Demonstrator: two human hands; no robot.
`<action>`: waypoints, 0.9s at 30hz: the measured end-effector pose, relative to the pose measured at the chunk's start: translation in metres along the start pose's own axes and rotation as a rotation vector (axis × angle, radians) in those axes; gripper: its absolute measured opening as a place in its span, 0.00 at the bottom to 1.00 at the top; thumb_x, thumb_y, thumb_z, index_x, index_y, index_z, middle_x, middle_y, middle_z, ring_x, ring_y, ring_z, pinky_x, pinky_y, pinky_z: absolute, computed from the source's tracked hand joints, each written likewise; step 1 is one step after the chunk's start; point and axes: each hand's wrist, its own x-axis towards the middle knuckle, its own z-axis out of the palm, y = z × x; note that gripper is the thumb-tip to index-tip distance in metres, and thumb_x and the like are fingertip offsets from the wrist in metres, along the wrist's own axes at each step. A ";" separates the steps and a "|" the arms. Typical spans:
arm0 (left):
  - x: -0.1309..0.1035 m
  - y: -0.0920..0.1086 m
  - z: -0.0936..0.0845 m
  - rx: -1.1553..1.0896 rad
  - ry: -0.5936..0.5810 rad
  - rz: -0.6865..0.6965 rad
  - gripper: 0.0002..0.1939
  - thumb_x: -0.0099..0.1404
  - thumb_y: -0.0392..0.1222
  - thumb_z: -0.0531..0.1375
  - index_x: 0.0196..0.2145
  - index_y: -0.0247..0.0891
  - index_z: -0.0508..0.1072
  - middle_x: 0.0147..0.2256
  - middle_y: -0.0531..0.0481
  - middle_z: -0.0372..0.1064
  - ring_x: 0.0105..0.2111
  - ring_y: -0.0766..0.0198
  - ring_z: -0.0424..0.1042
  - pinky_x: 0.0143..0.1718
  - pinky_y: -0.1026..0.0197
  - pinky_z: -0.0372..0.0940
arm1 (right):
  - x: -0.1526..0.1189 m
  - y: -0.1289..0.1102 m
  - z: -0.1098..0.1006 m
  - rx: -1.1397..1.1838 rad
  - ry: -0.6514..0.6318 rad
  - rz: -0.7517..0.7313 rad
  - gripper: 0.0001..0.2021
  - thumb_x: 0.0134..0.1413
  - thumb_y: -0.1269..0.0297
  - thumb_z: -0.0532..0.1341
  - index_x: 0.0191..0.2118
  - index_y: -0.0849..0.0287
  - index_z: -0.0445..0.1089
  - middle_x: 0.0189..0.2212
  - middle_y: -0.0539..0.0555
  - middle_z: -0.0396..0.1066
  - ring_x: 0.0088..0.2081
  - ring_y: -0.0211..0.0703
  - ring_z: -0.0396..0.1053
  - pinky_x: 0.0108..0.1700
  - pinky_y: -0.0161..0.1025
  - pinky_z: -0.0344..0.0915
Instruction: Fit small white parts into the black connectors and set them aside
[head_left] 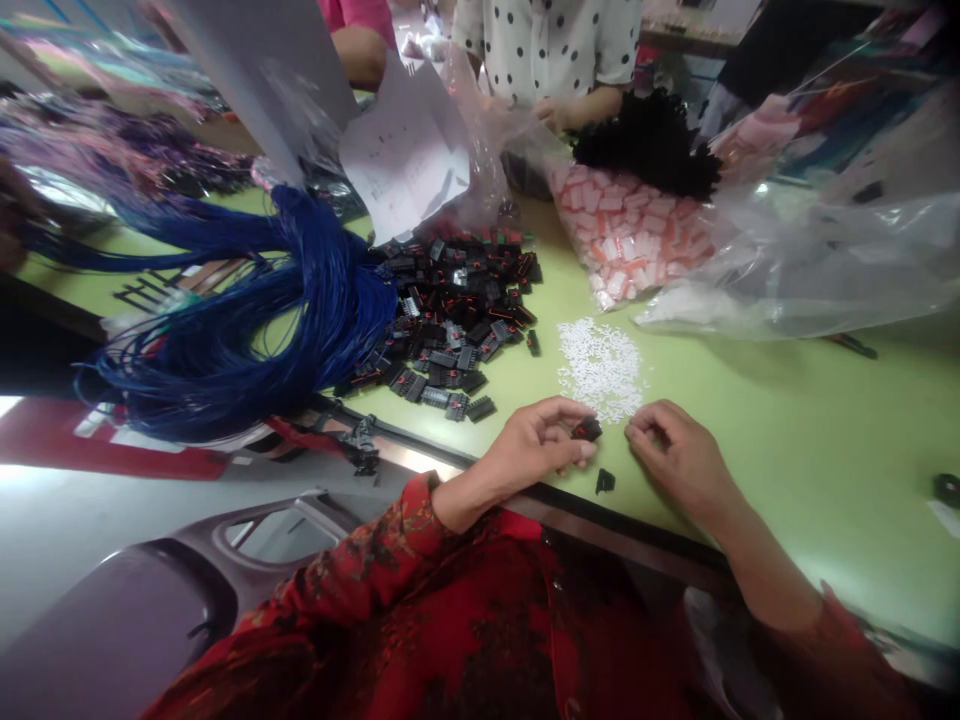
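Near the middle of the frame, below centre, the left hand [534, 446] has its grip closed on a small black connector [587, 429], pinched between thumb and fingers, with a touch of red on the part; the right hand [681, 456], just right of it, is curled at the lower edge of a scatter of small white pieces [600, 368], thumb and fingertips close together; whether that grip is fully closed, or has a tiny piece in it, I cannot tell.

The step in hand looks like close two-handed work on the connector; to do it well, the left grip should bear on the sides of the body and leave the working face uncovered, turned toward the right hand; the white pieces are so small that a light pinch with the very fingertips should serve better than a full-finger grasp, taken singly from the near edge of the scatter; keeping both hands low over the green bench [817, 430] should make a dropped piece easy to recover.

A loose black part [605, 482] lies below the two hands, near the bench edge, so the wrists are best kept off it; the heap of black connectors [457, 325] is left of centre, beside the blue wires [322, 290], and should be kept apart from the white scatter.
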 end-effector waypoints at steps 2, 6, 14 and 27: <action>-0.001 0.001 0.002 -0.057 0.013 -0.032 0.21 0.55 0.40 0.73 0.45 0.35 0.75 0.36 0.51 0.73 0.24 0.72 0.73 0.21 0.70 0.62 | -0.004 -0.003 0.000 0.145 0.035 0.063 0.07 0.57 0.59 0.64 0.31 0.56 0.71 0.27 0.51 0.73 0.28 0.41 0.69 0.33 0.40 0.67; -0.002 0.000 0.005 -0.187 0.008 -0.062 0.26 0.54 0.38 0.74 0.51 0.38 0.77 0.37 0.52 0.72 0.24 0.71 0.74 0.23 0.68 0.67 | -0.011 -0.010 0.000 0.439 0.075 0.186 0.13 0.52 0.55 0.70 0.40 0.58 0.77 0.29 0.52 0.77 0.31 0.43 0.74 0.37 0.42 0.73; -0.001 -0.004 0.006 -0.469 -0.039 -0.159 0.21 0.62 0.40 0.71 0.51 0.34 0.76 0.37 0.45 0.77 0.30 0.67 0.78 0.34 0.65 0.74 | -0.016 -0.024 0.003 0.716 0.133 0.301 0.09 0.47 0.58 0.74 0.32 0.57 0.79 0.25 0.51 0.77 0.27 0.40 0.75 0.34 0.40 0.76; -0.006 -0.007 0.017 -0.433 -0.033 -0.147 0.24 0.58 0.46 0.73 0.48 0.32 0.75 0.34 0.47 0.77 0.26 0.68 0.76 0.29 0.65 0.71 | -0.029 -0.048 0.024 0.715 0.380 0.151 0.04 0.54 0.64 0.71 0.36 0.53 0.78 0.34 0.51 0.82 0.36 0.44 0.80 0.44 0.44 0.79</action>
